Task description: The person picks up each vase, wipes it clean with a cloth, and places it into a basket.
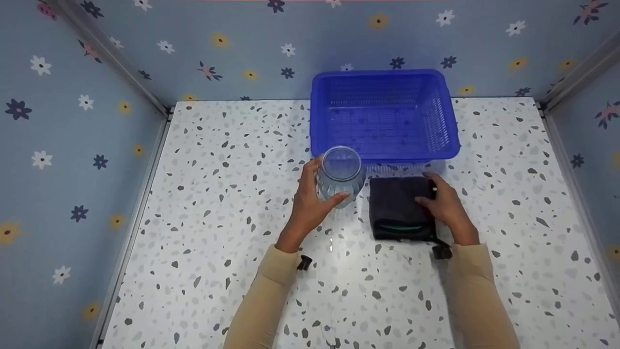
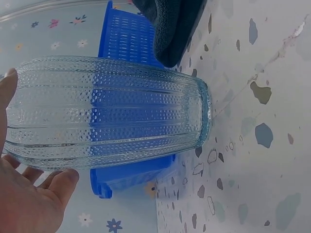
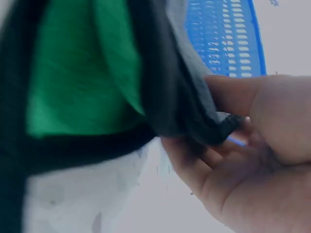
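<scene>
Near the terrazzo tabletop's (image 1: 218, 203) middle, before the blue basket (image 1: 385, 114), my left hand (image 1: 310, 203) wraps a ribbed glass vase (image 1: 340, 175). Left wrist: the vase stands upright for steadiness. Right wrist: my right hand (image 3: 252, 150) pinches the folded dark cloth's (image 3: 97, 82) edge, thumb over fingers.

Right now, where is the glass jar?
In the head view the glass jar stands on the speckled table, gripped by the left hand, just in front of the blue basket and left of the folded dark cloth.
</scene>
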Motion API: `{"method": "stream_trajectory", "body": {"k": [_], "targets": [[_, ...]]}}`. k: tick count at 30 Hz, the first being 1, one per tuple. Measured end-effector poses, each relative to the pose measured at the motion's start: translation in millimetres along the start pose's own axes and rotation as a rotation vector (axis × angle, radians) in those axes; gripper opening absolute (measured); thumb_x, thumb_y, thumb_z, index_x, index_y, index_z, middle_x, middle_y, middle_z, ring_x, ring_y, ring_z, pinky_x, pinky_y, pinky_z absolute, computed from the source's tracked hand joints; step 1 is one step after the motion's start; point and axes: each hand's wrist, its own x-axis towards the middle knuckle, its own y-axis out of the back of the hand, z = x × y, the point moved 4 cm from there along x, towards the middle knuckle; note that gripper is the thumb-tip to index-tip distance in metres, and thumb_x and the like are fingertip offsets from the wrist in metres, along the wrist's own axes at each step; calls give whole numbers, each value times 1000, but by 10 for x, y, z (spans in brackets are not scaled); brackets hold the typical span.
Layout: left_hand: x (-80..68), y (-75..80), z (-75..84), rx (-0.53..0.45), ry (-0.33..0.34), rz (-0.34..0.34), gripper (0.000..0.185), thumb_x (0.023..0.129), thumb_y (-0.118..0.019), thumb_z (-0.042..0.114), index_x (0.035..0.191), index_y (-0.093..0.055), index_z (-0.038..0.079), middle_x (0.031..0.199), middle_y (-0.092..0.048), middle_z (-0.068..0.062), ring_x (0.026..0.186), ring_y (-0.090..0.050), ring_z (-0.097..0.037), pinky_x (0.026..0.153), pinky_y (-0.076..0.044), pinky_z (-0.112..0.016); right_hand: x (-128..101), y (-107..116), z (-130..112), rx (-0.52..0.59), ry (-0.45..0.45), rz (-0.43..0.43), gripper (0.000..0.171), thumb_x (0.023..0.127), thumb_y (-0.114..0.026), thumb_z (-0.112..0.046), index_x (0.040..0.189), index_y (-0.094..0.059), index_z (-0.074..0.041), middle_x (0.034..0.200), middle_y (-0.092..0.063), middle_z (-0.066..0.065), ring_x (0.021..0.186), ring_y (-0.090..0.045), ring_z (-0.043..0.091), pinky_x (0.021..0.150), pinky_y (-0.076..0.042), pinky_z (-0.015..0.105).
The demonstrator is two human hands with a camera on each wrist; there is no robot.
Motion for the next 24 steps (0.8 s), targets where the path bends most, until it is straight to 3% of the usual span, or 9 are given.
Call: {"method": "stream_trajectory", "body": {"k": [3,8,10,16,24], "targets": [[-8,-2,2,-16,-5,-3,93,86,-90,34,156,-34,9,167,-35,-11,153,-38,-32,118,-42,-49,-37,47,-84,32,62,174,63,100,-70,-3,153,-40,11,147,-45,40,135,-46,54,111,-39,65],[-7,-1,1,-12,-8,0,93,87,-89,34,157,-33,10,167,-35,-12,153,-38,-32,119,-42,-48,-81,229,-321,37,240,545,43,93,-73,10,134,-61,12,134,-57,33,127,-54,46,103,-45,56],[-7,2,2,-4,-9,2,92,88,-89,34,157,-33,9,167,-35,-12,153,-38,-32,118,-42,-48,-55,283,-394,12,293,620,39,91,-73,13,130,-67,9,136,-60,30,130,-55,44,104,-46,55],[-13,4,13,-2,-7,-2,93,88,-89,33,157,-32,9,168,-34,-11,154,-37,-29,119,-42,-46,157,293,-371,-95,373,586,43,91,-71,17,132,-71,4,148,-59,23,143,-48,43,119,-38,53],[-11,-4,14,-24,-3,-6,93,87,-89,32,157,-32,8,169,-33,-11,155,-36,-28,120,-40,-45,285,276,-242,-132,418,638,33,95,-62,19,122,-75,6,133,-70,22,130,-60,43,116,-43,51]]}}
